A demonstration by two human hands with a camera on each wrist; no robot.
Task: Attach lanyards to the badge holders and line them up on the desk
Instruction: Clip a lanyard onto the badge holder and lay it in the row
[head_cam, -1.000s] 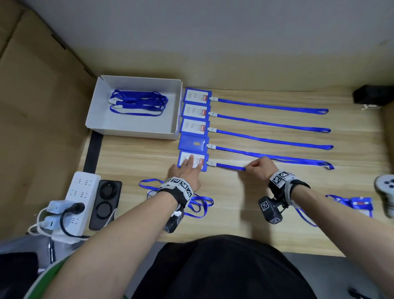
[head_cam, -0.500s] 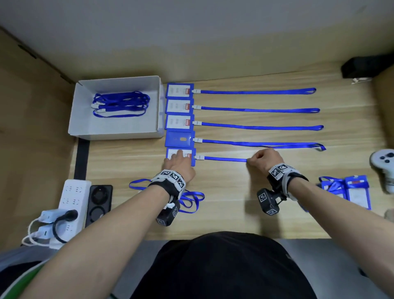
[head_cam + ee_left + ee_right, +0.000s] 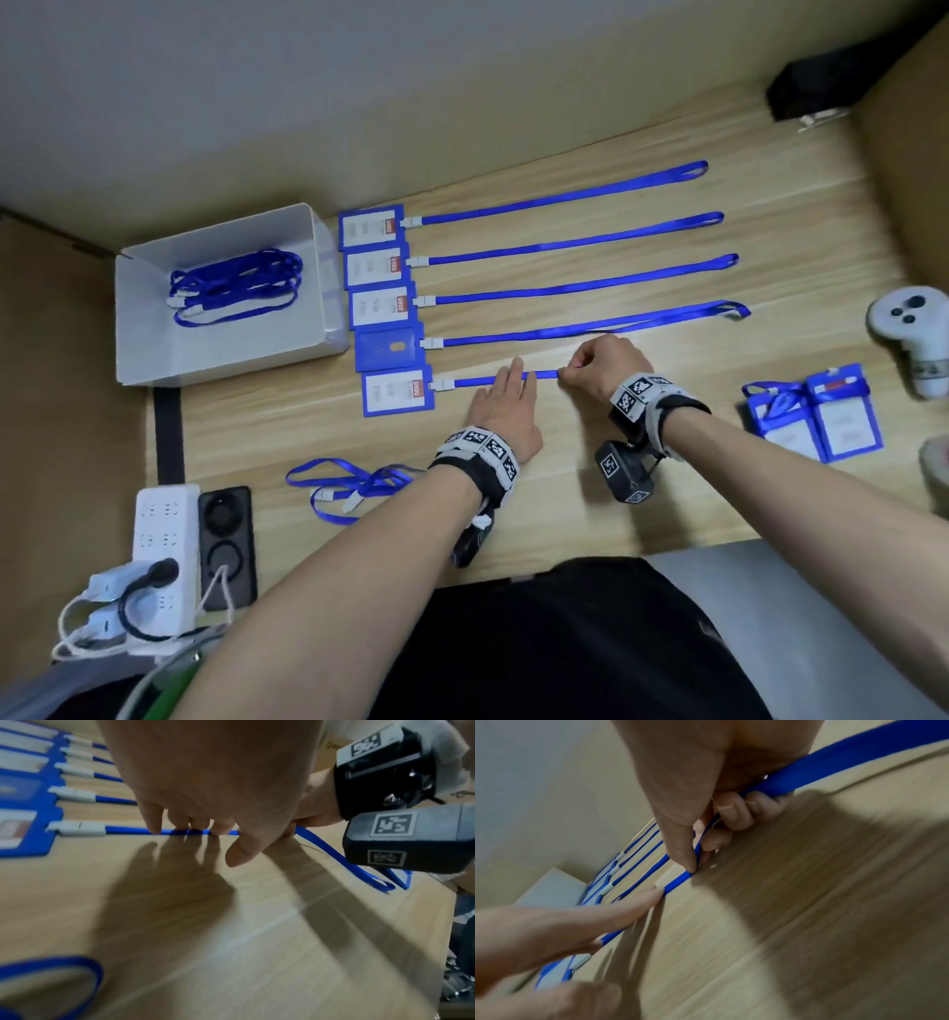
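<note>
Centre of frame, on worktop point(image 3: 565, 488): four badge holders with lanyards laid straight in row. Fifth badge holder point(image 3: 398, 390) attached; left hand point(image 3: 506, 406) flat, pressing fifth lanyard point(image 3: 475, 382); right hand point(image 3: 598, 367) pinching it. Unattached: loose lanyards point(image 3: 354, 485) lower left, spare holders point(image 3: 816, 411) right, more in box point(image 3: 154, 354).

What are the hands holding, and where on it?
The right hand pinches the fifth lanyard partway along its strap; the left hand only presses it flat.

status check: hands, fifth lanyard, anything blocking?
Left hand flat, pressing fifth lanyard down. Right hand pinching it, far end unstraightened. Four rows done. Nothing blocking.
</note>
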